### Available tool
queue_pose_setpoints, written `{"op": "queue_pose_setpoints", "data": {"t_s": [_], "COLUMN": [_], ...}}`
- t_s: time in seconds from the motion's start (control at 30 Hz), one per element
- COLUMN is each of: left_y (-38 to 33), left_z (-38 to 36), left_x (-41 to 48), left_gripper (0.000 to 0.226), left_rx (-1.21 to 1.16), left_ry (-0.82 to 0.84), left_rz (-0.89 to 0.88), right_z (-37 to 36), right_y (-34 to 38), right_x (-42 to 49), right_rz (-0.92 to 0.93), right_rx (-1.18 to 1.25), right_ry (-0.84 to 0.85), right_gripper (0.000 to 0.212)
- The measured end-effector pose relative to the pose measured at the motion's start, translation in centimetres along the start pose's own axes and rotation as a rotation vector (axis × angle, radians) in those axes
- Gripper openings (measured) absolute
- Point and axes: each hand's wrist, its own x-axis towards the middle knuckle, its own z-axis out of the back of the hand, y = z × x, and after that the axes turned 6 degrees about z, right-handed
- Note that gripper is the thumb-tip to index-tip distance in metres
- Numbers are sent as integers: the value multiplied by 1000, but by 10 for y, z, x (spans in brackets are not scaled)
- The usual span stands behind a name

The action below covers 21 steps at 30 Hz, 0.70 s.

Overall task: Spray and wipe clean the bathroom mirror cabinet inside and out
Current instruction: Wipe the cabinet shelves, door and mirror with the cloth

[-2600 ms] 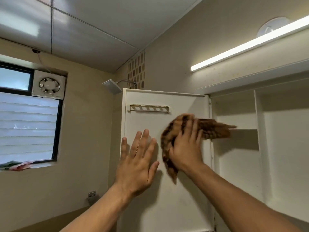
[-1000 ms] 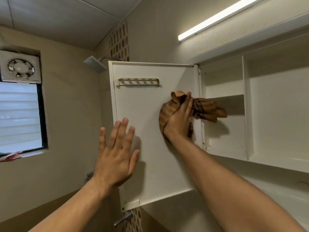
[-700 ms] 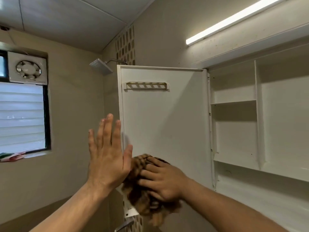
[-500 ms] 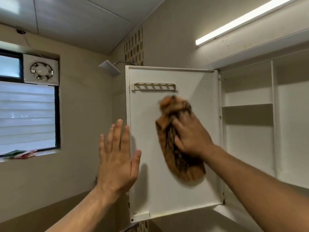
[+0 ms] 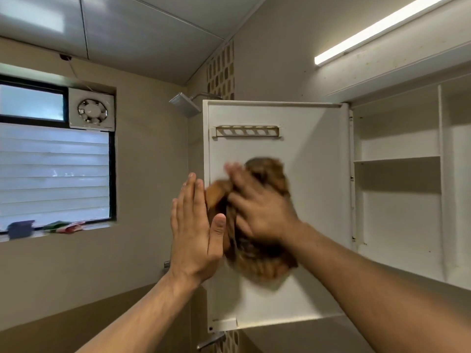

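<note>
The white cabinet door (image 5: 316, 189) stands swung open, its inner face toward me, with a slotted holder (image 5: 246, 131) near its top. My right hand (image 5: 257, 207), blurred by motion, presses a brown striped cloth (image 5: 257, 261) flat against the middle of that face. My left hand (image 5: 195, 226) is flat with straight fingers at the door's free left edge, bracing it. To the right, the cabinet interior (image 5: 397, 200) shows bare white shelves and a vertical divider.
A shower head (image 5: 184, 104) juts out behind the door's top left corner. A window (image 5: 54, 171) with an exhaust fan (image 5: 91, 109) fills the left wall, small items on its sill. A strip light (image 5: 382, 26) glows above the cabinet. A metal tap handle (image 5: 211, 340) sits below the door.
My right hand has swept the cloth up, down and left across the door's inner face. My left hand has shifted from the panel to its left edge. The view has panned slightly.
</note>
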Motion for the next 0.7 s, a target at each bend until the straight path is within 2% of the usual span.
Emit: {"op": "queue_pose_setpoints", "data": {"t_s": [0.03,0.07,0.17,0.23,0.27,0.37,0.43,0.47,0.5,0.53,0.6,0.67,0.7], "left_y": [-1,-3,-6,-8,-8,-7,-6,-9,-12,-15,-21,-27,-30], "left_z": [-2,-3,-5,-5,-5,-7,-11,-16,-21,-25,-35,-44,-49], "left_x": [-1,-2,-2,4,6,4,-1,-1,-2,-3,-4,-6,-8], "left_gripper": [72,72,74,74,74,75,77,77,77,76,76,75,75], "left_rx": [0,-1,-29,-56,-59,15,93,114,127,137,158,209,236], "left_ry": [-5,-20,-106,-164,-176,-124,-73,-60,-46,-35,-17,-7,0], "left_rz": [15,25,51,92,101,-11,-126,-168,-198,-217,-244,-262,-263], "right_z": [12,22,28,13,1,-30,-33,-29,-19,-8,11,23,26], "right_y": [-7,-10,-9,2,15,55,59,50,36,17,-21,-50,-54], "right_x": [24,46,95,104,96,25,-24,-38,-49,-54,-61,-70,-75], "right_rz": [-164,-249,-265,-340,-315,-172,-95,-42,-37,-32,-117,-313,-474], "right_rx": [-63,-121,-220,-174,-136,117,355,292,275,245,204,109,65], "right_ry": [-46,-82,-164,-188,-190,-38,141,223,316,309,162,13,-48], "right_gripper": [56,59,62,64,66,68,53,41,39,45,55,53,56]}}
